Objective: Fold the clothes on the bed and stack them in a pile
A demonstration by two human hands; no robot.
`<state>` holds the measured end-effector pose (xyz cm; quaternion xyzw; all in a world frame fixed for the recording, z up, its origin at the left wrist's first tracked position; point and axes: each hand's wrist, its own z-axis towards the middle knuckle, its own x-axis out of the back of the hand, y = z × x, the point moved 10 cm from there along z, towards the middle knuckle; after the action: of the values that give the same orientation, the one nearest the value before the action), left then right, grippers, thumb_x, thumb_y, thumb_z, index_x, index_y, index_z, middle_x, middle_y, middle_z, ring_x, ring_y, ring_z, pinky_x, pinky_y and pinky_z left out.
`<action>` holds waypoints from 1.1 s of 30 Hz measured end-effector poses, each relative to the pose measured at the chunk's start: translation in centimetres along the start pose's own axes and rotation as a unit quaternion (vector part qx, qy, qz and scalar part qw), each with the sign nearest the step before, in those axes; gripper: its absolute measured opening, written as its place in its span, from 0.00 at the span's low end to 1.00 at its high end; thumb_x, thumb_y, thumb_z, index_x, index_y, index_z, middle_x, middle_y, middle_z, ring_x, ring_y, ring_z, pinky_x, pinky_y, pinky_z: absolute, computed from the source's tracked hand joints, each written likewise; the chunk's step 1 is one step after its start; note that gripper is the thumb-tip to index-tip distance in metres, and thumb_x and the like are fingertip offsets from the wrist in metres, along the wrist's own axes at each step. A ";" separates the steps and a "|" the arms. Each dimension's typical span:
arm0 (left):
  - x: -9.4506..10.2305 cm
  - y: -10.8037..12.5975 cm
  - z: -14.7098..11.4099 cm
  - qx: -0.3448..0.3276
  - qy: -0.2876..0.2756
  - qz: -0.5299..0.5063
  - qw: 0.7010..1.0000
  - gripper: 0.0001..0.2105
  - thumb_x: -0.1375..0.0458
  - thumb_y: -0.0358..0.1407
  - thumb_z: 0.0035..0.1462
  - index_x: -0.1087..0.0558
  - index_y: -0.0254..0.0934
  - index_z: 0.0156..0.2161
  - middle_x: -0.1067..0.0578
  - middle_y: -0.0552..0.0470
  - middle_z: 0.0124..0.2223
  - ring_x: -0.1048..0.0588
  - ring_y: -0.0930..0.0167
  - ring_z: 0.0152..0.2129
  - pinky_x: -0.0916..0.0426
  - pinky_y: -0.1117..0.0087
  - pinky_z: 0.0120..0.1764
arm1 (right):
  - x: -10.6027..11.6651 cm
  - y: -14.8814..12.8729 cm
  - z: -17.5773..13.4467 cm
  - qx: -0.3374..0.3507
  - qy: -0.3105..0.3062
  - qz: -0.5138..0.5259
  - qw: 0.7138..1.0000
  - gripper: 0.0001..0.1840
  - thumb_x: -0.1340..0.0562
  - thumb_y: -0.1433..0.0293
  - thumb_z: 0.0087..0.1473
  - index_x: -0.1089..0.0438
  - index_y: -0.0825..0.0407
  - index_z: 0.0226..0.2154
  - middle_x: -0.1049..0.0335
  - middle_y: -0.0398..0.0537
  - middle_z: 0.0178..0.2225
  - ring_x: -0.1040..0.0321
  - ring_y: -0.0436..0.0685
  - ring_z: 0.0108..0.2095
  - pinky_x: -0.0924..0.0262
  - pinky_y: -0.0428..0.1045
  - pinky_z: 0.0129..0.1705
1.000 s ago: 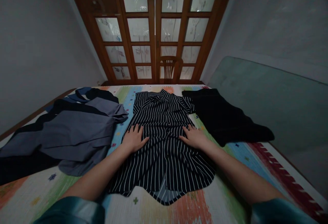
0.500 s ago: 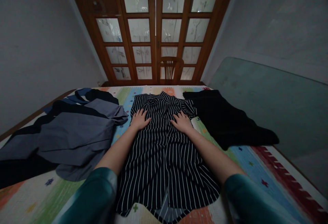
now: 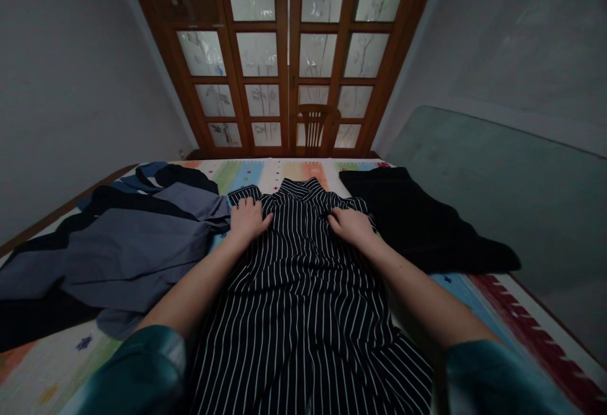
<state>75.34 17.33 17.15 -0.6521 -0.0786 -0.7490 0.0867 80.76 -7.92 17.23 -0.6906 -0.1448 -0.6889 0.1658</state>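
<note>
A black shirt with white stripes lies spread in front of me, its collar at the far end and its lower part running out of view at the bottom. My left hand is at its left shoulder side, fingers curled into the cloth near the sleeve, thumb to the right. On the other side, my right hand is closed on the fabric just below the right shoulder. The fingertips of both hands are partly hidden. Wrinkles cross the shirt's middle.
Grey and dark garments are heaped on the left of the table. A black folded garment lies to the right. Beneath is a colourful tablecloth. A wooden chair stands beyond, before glazed wooden doors.
The shirt has come toward me, its hem now out of view, and its collar lies flatter. My hands have moved slightly apart, and their fingers have curled in.
</note>
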 end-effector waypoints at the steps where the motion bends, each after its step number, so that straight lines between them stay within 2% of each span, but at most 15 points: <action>1: 0.6 0.3 0.6 -0.021 0.029 0.003 0.999 0.28 0.53 0.51 0.60 0.31 0.31 0.54 0.31 0.32 0.55 0.36 0.50 0.56 0.39 0.52 0.53 | 0.8 0.3 0.8 0.002 0.032 0.016 0.999 0.22 0.54 0.62 0.64 0.30 0.53 0.48 0.26 0.58 0.43 0.29 0.64 0.45 0.40 0.53 0.46; 3: 0.1 1.5 1.7 -0.077 0.042 -0.006 0.996 0.27 0.53 0.48 0.61 0.34 0.32 0.58 0.35 0.35 0.60 0.40 0.54 0.59 0.43 0.55 0.57 | 1.0 0.4 2.3 0.019 0.069 0.043 0.996 0.22 0.55 0.64 0.65 0.32 0.53 0.51 0.29 0.58 0.50 0.33 0.62 0.50 0.43 0.51 0.51; 4: -0.8 2.1 2.1 -0.101 0.027 -0.015 0.994 0.28 0.54 0.48 0.61 0.37 0.33 0.61 0.37 0.37 0.63 0.42 0.55 0.61 0.45 0.55 0.59 | 0.4 0.3 3.0 0.024 0.067 0.050 0.996 0.23 0.54 0.63 0.65 0.34 0.53 0.54 0.32 0.58 0.53 0.35 0.62 0.53 0.44 0.52 0.53; 6: -3.4 2.9 2.6 -0.116 -0.025 -0.038 0.992 0.30 0.55 0.50 0.62 0.43 0.37 0.65 0.43 0.41 0.67 0.46 0.57 0.64 0.49 0.54 0.62 | -2.2 0.1 4.3 0.010 0.026 0.052 0.998 0.28 0.53 0.57 0.64 0.40 0.53 0.60 0.39 0.59 0.59 0.42 0.66 0.59 0.48 0.57 0.58; 9: -6.7 2.6 2.6 -0.069 -0.090 -0.049 0.992 0.34 0.59 0.55 0.61 0.47 0.39 0.67 0.50 0.42 0.70 0.51 0.54 0.66 0.54 0.47 0.62 | -6.0 -0.4 5.2 -0.019 -0.035 0.044 0.998 0.37 0.52 0.48 0.61 0.48 0.50 0.65 0.51 0.59 0.66 0.53 0.73 0.64 0.56 0.67 0.61; 12: -7.8 0.9 2.3 -0.003 -0.102 -0.047 0.994 0.38 0.60 0.59 0.59 0.48 0.37 0.68 0.53 0.40 0.70 0.55 0.51 0.66 0.54 0.44 0.61 | -7.0 -1.5 5.9 0.008 -0.021 0.047 0.999 0.38 0.52 0.47 0.60 0.48 0.51 0.65 0.55 0.58 0.68 0.58 0.73 0.66 0.59 0.66 0.62; 15: -7.8 -1.3 2.0 0.048 -0.101 -0.054 0.992 0.40 0.61 0.61 0.58 0.49 0.36 0.68 0.54 0.39 0.70 0.56 0.48 0.66 0.49 0.43 0.60 | -6.6 -1.8 6.9 0.051 0.012 0.064 0.997 0.35 0.52 0.51 0.62 0.47 0.54 0.64 0.51 0.58 0.66 0.54 0.67 0.65 0.55 0.61 0.62; 18: -7.6 -3.3 2.0 0.072 -0.096 -0.055 0.991 0.41 0.61 0.61 0.58 0.49 0.35 0.68 0.54 0.39 0.70 0.55 0.47 0.66 0.46 0.46 0.59 | -5.4 -0.8 7.4 0.078 0.074 0.079 0.991 0.30 0.49 0.58 0.62 0.40 0.58 0.60 0.43 0.60 0.63 0.49 0.64 0.63 0.52 0.58 0.62; 20: -7.6 -4.4 2.0 0.084 -0.095 -0.043 0.991 0.41 0.60 0.60 0.58 0.49 0.32 0.68 0.53 0.37 0.70 0.55 0.47 0.66 0.48 0.48 0.61 | -3.8 0.6 7.1 0.093 0.152 0.098 0.979 0.23 0.46 0.64 0.59 0.32 0.58 0.53 0.35 0.59 0.57 0.45 0.64 0.61 0.51 0.57 0.61; 22: -7.5 -5.2 2.2 0.084 -0.089 -0.026 0.992 0.41 0.60 0.59 0.59 0.47 0.29 0.67 0.51 0.35 0.69 0.54 0.49 0.66 0.51 0.51 0.63 | -1.7 2.5 5.8 0.104 0.248 0.130 0.954 0.17 0.46 0.70 0.56 0.27 0.55 0.44 0.29 0.57 0.48 0.39 0.64 0.56 0.48 0.57 0.59; 25: -6.8 -5.5 2.3 0.058 -0.064 -0.011 0.996 0.38 0.58 0.56 0.60 0.44 0.27 0.66 0.46 0.35 0.68 0.50 0.53 0.66 0.52 0.56 0.64 | 0.3 6.0 3.3 0.072 0.358 0.173 0.915 0.14 0.48 0.72 0.54 0.27 0.53 0.37 0.27 0.55 0.39 0.34 0.63 0.46 0.43 0.58 0.53; 27: -6.2 -5.3 2.2 0.044 -0.045 -0.005 0.998 0.36 0.57 0.55 0.60 0.42 0.28 0.65 0.44 0.36 0.67 0.48 0.54 0.65 0.50 0.57 0.63 | 0.3 7.6 2.2 0.031 0.376 0.185 0.907 0.14 0.48 0.72 0.54 0.28 0.54 0.37 0.28 0.56 0.39 0.34 0.63 0.44 0.42 0.58 0.51; 29: -5.2 -4.6 2.0 0.039 -0.023 0.006 0.999 0.34 0.55 0.52 0.61 0.40 0.29 0.63 0.43 0.36 0.67 0.46 0.54 0.64 0.47 0.55 0.62 | -0.8 8.3 1.7 -0.006 0.364 0.183 0.913 0.16 0.47 0.71 0.53 0.29 0.56 0.41 0.29 0.58 0.42 0.35 0.64 0.46 0.42 0.58 0.52; 31: -3.8 -3.0 1.7 0.020 0.007 0.022 1.000 0.31 0.52 0.48 0.60 0.39 0.30 0.63 0.44 0.36 0.67 0.46 0.54 0.64 0.48 0.52 0.62 | -2.5 8.4 1.6 -0.038 0.341 0.169 0.924 0.21 0.46 0.69 0.52 0.31 0.58 0.47 0.31 0.61 0.48 0.38 0.66 0.51 0.44 0.59 0.54; 33: -2.6 -0.1 1.5 -0.026 0.022 0.027 0.999 0.29 0.50 0.45 0.60 0.39 0.30 0.63 0.43 0.37 0.67 0.45 0.55 0.64 0.49 0.54 0.62 | -4.2 8.3 1.6 -0.064 0.314 0.149 0.935 0.26 0.44 0.67 0.51 0.34 0.60 0.52 0.34 0.64 0.53 0.41 0.69 0.55 0.47 0.62 0.56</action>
<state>77.13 17.87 14.74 -0.6394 -0.0401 -0.7624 0.0915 85.73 -14.56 12.77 -0.4620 0.0638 -0.8457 0.2595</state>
